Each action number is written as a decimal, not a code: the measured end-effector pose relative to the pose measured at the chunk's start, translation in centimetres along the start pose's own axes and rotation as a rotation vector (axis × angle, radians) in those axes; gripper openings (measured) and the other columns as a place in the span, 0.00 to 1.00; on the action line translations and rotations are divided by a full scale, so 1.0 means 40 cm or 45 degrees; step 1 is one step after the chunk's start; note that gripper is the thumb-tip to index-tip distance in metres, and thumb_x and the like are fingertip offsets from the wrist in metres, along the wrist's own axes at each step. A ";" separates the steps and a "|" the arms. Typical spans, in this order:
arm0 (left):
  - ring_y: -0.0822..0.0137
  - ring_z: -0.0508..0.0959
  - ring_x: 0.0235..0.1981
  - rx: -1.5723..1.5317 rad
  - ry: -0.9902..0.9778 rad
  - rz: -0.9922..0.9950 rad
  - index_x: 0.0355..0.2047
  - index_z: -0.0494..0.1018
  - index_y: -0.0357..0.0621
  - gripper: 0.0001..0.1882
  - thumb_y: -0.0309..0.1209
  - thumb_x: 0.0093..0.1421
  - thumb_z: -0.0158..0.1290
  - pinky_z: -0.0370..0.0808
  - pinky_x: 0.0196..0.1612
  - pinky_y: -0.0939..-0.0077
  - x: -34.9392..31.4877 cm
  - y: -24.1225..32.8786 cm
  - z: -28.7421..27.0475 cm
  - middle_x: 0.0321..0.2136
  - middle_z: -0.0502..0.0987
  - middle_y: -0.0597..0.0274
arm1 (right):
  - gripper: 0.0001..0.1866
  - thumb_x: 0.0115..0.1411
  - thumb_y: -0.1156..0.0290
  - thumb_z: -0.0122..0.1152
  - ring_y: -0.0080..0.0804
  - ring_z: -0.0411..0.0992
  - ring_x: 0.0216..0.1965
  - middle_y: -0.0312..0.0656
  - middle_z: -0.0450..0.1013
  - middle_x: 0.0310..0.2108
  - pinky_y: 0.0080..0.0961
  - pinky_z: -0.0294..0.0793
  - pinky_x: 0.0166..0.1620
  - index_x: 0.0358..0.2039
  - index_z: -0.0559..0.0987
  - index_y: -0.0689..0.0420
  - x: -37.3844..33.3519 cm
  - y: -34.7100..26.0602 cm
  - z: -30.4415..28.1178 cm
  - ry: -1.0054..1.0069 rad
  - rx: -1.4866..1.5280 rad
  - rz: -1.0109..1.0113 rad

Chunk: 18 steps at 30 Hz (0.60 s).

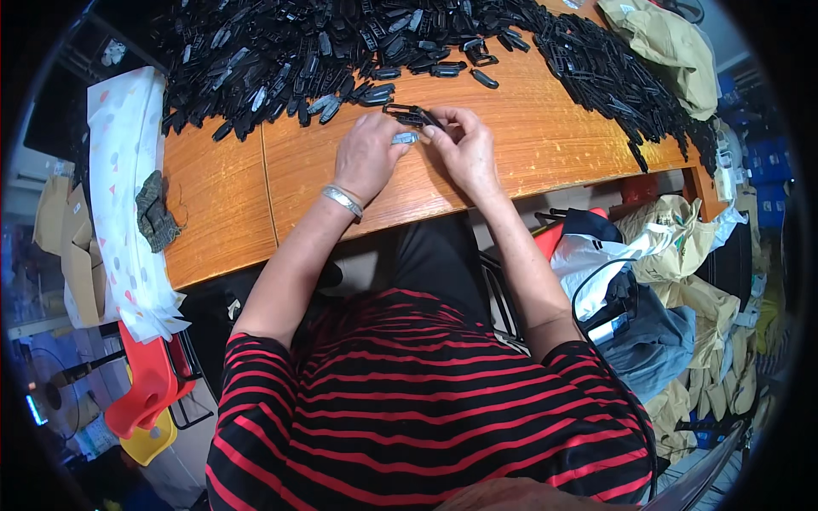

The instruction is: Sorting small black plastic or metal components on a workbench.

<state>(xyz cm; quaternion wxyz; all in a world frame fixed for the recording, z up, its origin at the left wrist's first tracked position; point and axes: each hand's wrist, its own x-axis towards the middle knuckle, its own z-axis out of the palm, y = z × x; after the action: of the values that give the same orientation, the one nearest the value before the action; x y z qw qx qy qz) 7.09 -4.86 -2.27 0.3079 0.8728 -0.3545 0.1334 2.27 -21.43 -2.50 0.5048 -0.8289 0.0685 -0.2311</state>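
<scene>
Head view. Person seated at a wooden worktop point(528, 145), forearms reaching in from the near edge. Left hand point(368, 153) and right hand point(464, 146) meet near the middle of the worktop, almost touching. Left fingers closed on a small grey clip part point(406, 137); right fingers pinched on a black plastic buckle point(407, 111) that juts toward the far side. The two pieces are held together just above the wood; whether they are already joined I cannot tell. A silver bracelet point(342, 201) sits on the left wrist.

Risk, as judged: the parts are small and gripped only at the fingertips, so a slip could send one into the heap of black parts point(341, 51) lying just beyond, where it would be hard to pick out again. Loose pieces near the hands, such as a stray black piece point(484, 79), could be swept along by a wrist.

Surface and room: the heap covers the far side of the worktop and trails down its right edge. A white spotted cloth point(123, 196) hangs over the left end, with a small dark knitted item point(156, 213) on it. Bags and bundled fabric point(682, 255) crowd the floor to the right; a red and yellow plastic stool point(145, 400) stands near left. Person wears a red-and-black striped shirt point(426, 409).
</scene>
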 end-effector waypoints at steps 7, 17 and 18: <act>0.66 0.79 0.25 -0.951 -0.111 -0.502 0.42 0.70 0.40 0.16 0.26 0.53 0.59 0.75 0.29 0.77 -0.025 0.010 -0.015 0.27 0.77 0.58 | 0.11 0.52 0.75 0.63 0.36 0.75 0.30 0.45 0.73 0.31 0.28 0.74 0.34 0.37 0.76 0.61 -0.039 -0.048 0.018 -0.126 -0.002 -0.248; 0.75 0.79 0.31 -1.791 -0.006 -0.742 0.43 0.71 0.39 0.10 0.27 0.62 0.52 0.76 0.33 0.86 -0.073 0.042 -0.040 0.32 0.78 0.60 | 0.10 0.61 0.73 0.57 0.17 0.71 0.24 0.36 0.73 0.29 0.14 0.71 0.27 0.42 0.72 0.64 -0.070 -0.054 0.042 -0.244 0.659 0.238; 0.75 0.79 0.31 -1.792 -0.003 -0.742 0.43 0.71 0.39 0.10 0.27 0.62 0.52 0.76 0.33 0.86 -0.077 0.040 -0.034 0.32 0.78 0.60 | 0.11 0.61 0.74 0.57 0.16 0.70 0.24 0.36 0.73 0.28 0.12 0.71 0.26 0.42 0.72 0.64 -0.075 -0.059 0.043 -0.269 0.795 0.352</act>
<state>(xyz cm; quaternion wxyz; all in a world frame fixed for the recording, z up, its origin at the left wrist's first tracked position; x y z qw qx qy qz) 3.75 -3.22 -1.91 0.8142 0.5289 -0.1117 -0.2119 0.10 -17.89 -2.07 0.7645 -0.6370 0.0535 -0.0834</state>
